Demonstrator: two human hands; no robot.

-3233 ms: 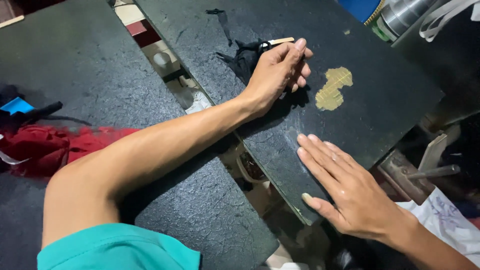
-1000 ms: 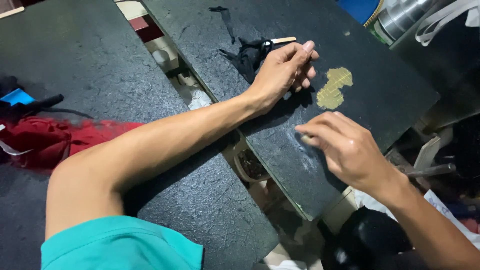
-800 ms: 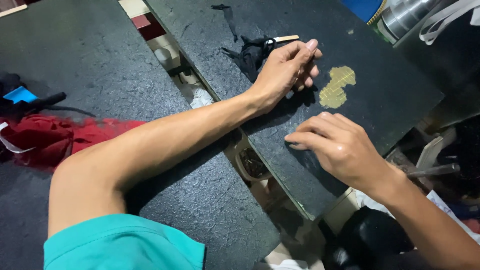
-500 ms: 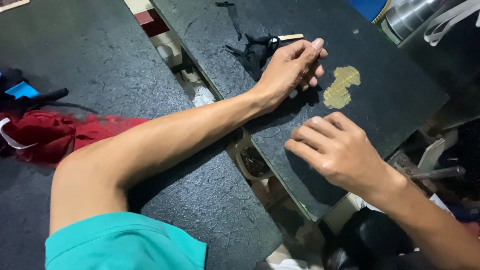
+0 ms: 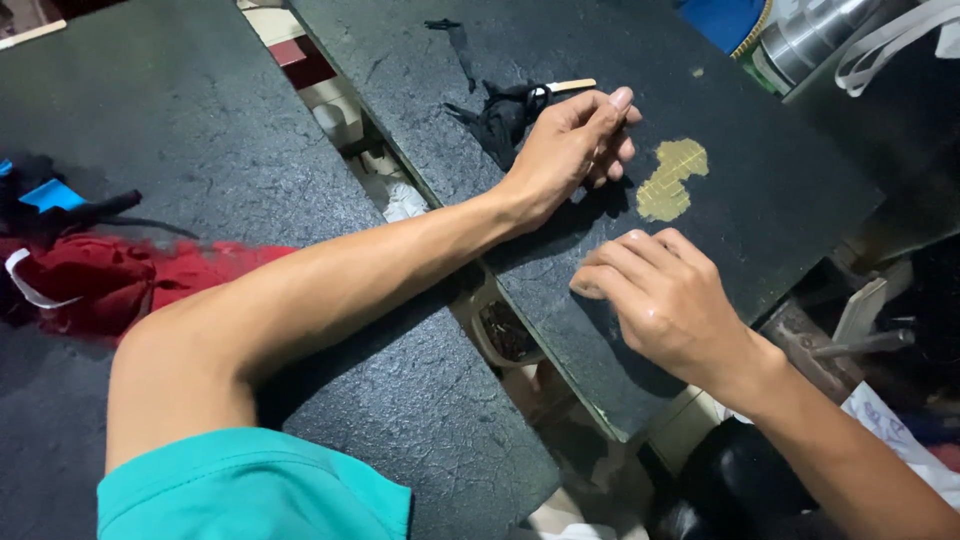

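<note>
Honestly, the right hand's fingertips [image 5: 590, 285] are curled down onto the dark board [image 5: 780, 190] and whatever is under them is hidden, so I can't tell if they pinch anything. The right hand [image 5: 665, 300] is knuckles-up, fingers bunched close, just below the gold patch [image 5: 672, 180] but not touching it. The left hand [image 5: 572, 145] lies flat-ish on the same board, fingers together and slightly bent, holding nothing I can see, with its tips near the patch. Beside its thumb there's a crumpled black scrap [image 5: 500, 115] and a pale stick [image 5: 572, 86], partly covered. The left arm stretches across the gap between boards, elbow resting on the nearer one. Red cloth [image 5: 120, 280] lies far left.
</note>
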